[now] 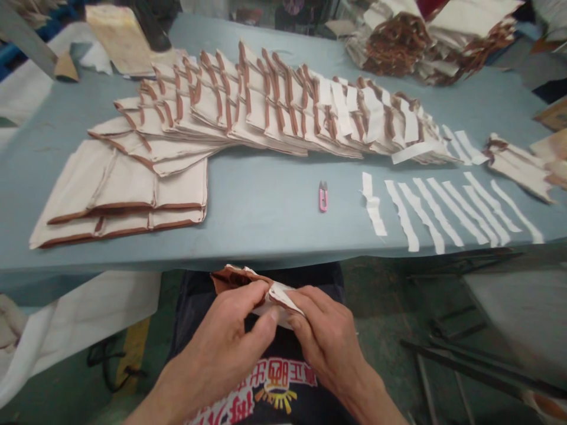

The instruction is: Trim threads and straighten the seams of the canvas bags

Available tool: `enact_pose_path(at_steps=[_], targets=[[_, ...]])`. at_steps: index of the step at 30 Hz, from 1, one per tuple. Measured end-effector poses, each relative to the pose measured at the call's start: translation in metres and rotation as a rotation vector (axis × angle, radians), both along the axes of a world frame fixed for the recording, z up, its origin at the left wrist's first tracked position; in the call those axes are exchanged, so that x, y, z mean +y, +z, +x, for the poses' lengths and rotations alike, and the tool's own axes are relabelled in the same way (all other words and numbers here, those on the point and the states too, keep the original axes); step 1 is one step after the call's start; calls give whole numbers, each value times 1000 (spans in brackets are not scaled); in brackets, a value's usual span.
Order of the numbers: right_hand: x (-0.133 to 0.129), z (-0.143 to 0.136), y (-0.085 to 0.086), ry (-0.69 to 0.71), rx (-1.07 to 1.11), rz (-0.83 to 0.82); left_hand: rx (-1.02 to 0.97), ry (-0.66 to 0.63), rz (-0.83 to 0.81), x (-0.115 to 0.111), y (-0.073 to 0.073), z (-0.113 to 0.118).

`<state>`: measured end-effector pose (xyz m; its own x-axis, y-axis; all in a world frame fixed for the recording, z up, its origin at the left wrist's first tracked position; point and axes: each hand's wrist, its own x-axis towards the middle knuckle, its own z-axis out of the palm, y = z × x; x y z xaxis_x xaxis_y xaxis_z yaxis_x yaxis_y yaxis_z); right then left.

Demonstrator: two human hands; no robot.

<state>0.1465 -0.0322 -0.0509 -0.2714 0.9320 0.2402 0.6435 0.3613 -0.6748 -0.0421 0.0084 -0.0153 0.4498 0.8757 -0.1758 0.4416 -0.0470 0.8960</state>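
Observation:
Over my lap, just off the table's front edge, both hands hold a folded cream fabric piece with brown edging (pixel 286 296). My left hand (pixel 237 330) pinches its middle, thumb and forefinger close together. The fingers of my right hand (pixel 325 324) wrap round its right end. Part of the piece is hidden behind my fingers. On the table beyond, a long overlapping row of similar cream and brown pieces (pixel 254 106) fans out. At its left end, flat pieces (pixel 128 183) lie stacked.
Pink thread snips (pixel 323 198) lie mid-table (pixel 266 206). White strips (pixel 436 206) are spread at the right, with others on the row. Bundled pieces (pixel 398 41) sit at the back right, and a crumpled piece (pixel 516 162) at the far right. Metal bars (pixel 469 366) stand below right.

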Motion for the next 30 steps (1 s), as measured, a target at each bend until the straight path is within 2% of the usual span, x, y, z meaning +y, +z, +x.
enact_pose_path(at_steps=[3,6,12,16,20,23,30], targets=[[6,-8,7,-53,209,-135,93,14,9,1,4,-8],[14,-14,15,-91,324,-317,128,25,-16,0,6,-11],[33,-15,32,14,578,-644,56,11,-25,-3,16,-8],[37,-9,39,73,664,-760,-37,35,-22,0,23,-6],[37,-6,42,97,730,-830,-94,44,12,2,27,-4],[36,-9,43,88,727,-833,-133,24,-17,3,23,-6],[26,-23,43,-22,486,-623,-207,45,-107,8,3,-17]])
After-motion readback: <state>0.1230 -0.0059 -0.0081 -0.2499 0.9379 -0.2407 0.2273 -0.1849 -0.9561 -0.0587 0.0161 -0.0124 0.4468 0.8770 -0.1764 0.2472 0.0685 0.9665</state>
